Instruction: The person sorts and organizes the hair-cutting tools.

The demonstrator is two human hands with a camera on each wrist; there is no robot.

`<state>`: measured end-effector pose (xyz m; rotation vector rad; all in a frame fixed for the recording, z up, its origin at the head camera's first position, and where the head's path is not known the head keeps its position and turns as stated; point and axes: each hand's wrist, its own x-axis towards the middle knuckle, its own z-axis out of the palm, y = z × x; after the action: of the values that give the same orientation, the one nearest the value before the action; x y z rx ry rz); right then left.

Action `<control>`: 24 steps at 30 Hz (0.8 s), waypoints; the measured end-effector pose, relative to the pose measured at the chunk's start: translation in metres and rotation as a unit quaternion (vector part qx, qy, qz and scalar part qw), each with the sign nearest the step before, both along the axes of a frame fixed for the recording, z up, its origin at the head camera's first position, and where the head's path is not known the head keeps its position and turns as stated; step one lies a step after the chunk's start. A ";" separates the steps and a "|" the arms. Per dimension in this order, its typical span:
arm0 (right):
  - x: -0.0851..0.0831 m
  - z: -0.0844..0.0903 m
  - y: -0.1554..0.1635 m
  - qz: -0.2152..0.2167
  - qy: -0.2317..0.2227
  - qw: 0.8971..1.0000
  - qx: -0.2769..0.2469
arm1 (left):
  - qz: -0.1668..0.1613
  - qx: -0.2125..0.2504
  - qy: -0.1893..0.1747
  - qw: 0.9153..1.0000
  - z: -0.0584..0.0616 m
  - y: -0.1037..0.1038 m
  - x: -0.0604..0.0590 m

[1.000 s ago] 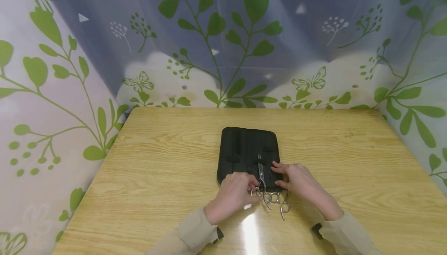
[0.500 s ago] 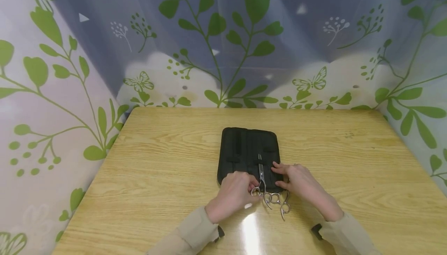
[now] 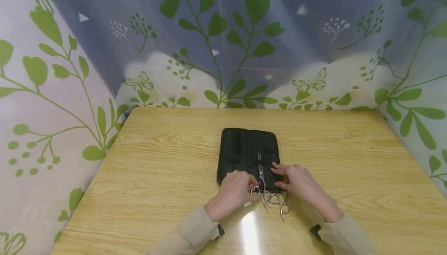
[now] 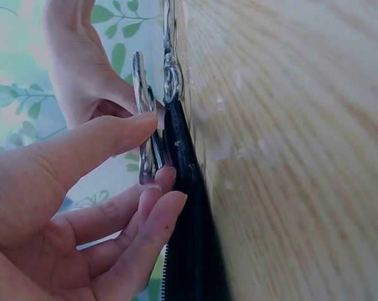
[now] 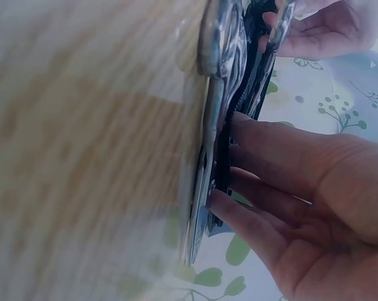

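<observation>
A black zip case lies spread flat on the table. One pair of silver scissors lies on it, the blade tips under a small strap. My left hand pinches a finger ring of these scissors between thumb and fingers; the left wrist view shows the handle raised off the case. Handles of another pair of scissors stick out past the case's front edge. In the right wrist view their metal runs close to the table. My right hand rests with extended fingers on the case's right side.
The wooden table stretches out around the case. Behind and at both sides hangs a leaf-patterned curtain. A bright light reflection falls on the table in front of the case.
The scissors under my left hand have shifted very slightly away from me. Both hands otherwise keep their places, and the case lies where it was.
</observation>
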<state>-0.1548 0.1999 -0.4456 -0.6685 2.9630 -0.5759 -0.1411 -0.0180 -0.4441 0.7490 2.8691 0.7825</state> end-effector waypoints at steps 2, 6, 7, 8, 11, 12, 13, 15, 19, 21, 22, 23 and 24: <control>0.000 0.000 0.000 0.000 -0.002 1.000 -0.001 | 0.000 0.007 -0.005 1.000 -0.001 0.000 0.000; 0.000 0.000 0.000 -0.001 -0.006 1.000 -0.001 | -0.002 0.019 -0.012 1.000 -0.002 0.000 -0.001; 0.000 0.000 0.001 0.000 -0.006 1.000 -0.002 | -0.003 0.022 -0.013 1.000 -0.002 0.000 -0.002; 0.000 0.000 0.001 0.001 -0.004 1.000 -0.002 | -0.003 0.024 -0.016 1.000 -0.002 0.000 -0.002; 0.000 0.000 0.001 -0.001 -0.004 1.000 -0.009 | -0.003 0.027 -0.013 1.000 -0.001 0.000 -0.002; 0.000 0.000 0.002 -0.002 -0.005 1.000 -0.011 | -0.003 0.024 -0.008 1.000 -0.001 0.000 -0.002; 0.000 0.000 0.002 -0.003 -0.007 1.000 -0.013 | -0.002 0.021 -0.003 1.000 -0.001 0.000 -0.002; 0.000 0.001 0.002 -0.010 -0.012 1.000 -0.014 | 0.001 0.013 0.014 1.000 -0.001 0.000 -0.002; 0.000 0.001 0.001 -0.013 -0.016 1.000 -0.003 | 0.008 0.005 0.033 0.999 0.000 0.000 -0.002; 0.000 0.001 0.000 -0.012 -0.013 1.000 0.002 | 0.009 0.008 0.034 0.999 -0.001 0.001 -0.002; 0.000 0.001 -0.001 -0.012 -0.012 1.000 0.004 | 0.010 0.009 0.034 0.999 0.000 0.000 -0.002; 0.000 0.001 -0.001 -0.011 -0.009 1.000 0.004 | 0.011 0.009 0.034 0.999 0.000 0.001 -0.002; 0.000 0.001 -0.001 -0.010 -0.007 1.000 0.004 | 0.011 0.010 0.033 0.999 0.000 0.000 -0.002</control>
<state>-0.1546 0.1986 -0.4445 -0.6324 2.9603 -0.5678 -0.1434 -0.0176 -0.4438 0.7601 2.9374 0.8047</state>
